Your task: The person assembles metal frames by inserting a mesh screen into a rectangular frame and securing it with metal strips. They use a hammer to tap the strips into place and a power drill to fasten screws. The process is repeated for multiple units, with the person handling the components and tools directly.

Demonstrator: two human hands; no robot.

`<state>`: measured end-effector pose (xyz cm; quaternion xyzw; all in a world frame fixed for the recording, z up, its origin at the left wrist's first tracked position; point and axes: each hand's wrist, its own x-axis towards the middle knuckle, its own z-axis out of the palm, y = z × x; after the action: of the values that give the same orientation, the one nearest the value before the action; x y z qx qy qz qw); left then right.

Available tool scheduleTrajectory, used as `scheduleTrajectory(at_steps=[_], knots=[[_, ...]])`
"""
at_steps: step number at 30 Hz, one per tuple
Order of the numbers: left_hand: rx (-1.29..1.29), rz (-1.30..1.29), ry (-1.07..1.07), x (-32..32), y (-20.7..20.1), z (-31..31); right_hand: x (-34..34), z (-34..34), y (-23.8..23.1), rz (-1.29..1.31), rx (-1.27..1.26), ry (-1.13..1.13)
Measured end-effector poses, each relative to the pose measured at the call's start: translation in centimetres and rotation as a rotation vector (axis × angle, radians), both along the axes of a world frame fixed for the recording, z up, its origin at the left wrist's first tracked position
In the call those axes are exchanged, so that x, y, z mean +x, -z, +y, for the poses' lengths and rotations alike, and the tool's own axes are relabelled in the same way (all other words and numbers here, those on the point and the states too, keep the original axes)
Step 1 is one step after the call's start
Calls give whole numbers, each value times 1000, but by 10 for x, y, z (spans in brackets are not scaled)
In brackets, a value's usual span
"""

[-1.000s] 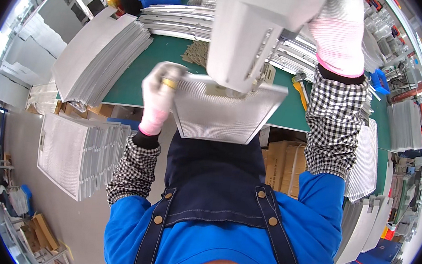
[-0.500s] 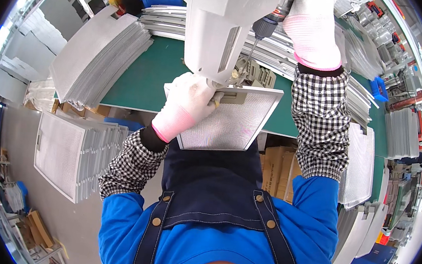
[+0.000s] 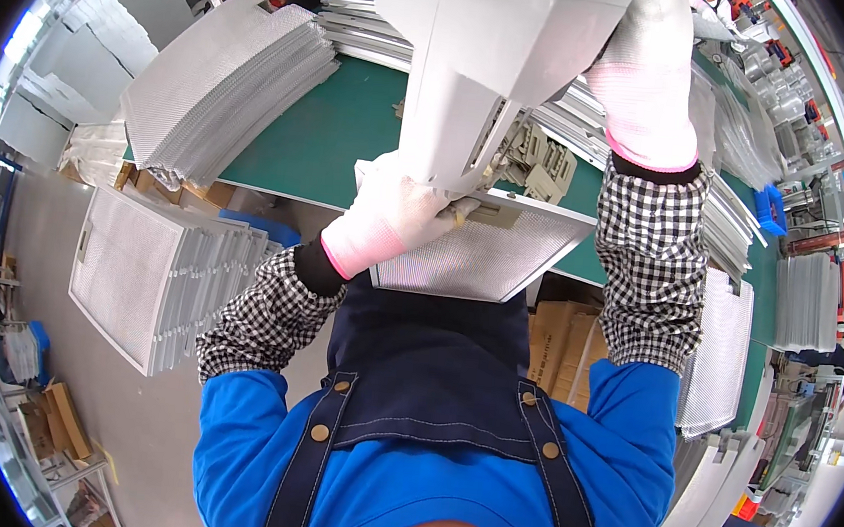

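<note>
One framed mesh panel is recorded at the fingertips of the left hand, extending below and to the right of them, past the front edge of the green worktable. We find the left fingers pressed together and bent, pinching the panel's upper edge beside a grey inset plate. Directly above these fingers we note a large pale housing; whether it touches them we cannot tell. We observe the right hand raised, above and to the right of the left fingers; its own fingers are hidden by the housing, so we cannot tell their state. Right of the left fingertips, just beyond the panel, we record beige parts in a heap. Left of the same fingers we note mesh sheets stacked on the worktable and framed panels lower down. Cardboard boxes stand below and right of the fingers.
</note>
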<state>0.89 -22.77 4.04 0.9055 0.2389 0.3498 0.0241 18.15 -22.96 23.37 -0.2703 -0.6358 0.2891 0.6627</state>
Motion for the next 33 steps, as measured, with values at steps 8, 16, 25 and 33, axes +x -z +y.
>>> scheduleTrajectory(at_steps=[8, 16, 25, 33], knots=[[61, -54, 172, -4, 5, 7, 7, -8, -8, -232, -18, -108], [46, 75, 339, -8, -14, -5, 27, 2, 24, -561, 114, 221], [-54, -50, 400, -16, -11, -6, 50, 7, 72, -882, 249, 522], [-938, -623, -93, -49, 68, 4, 79, 15, 36, -910, 511, 820]])
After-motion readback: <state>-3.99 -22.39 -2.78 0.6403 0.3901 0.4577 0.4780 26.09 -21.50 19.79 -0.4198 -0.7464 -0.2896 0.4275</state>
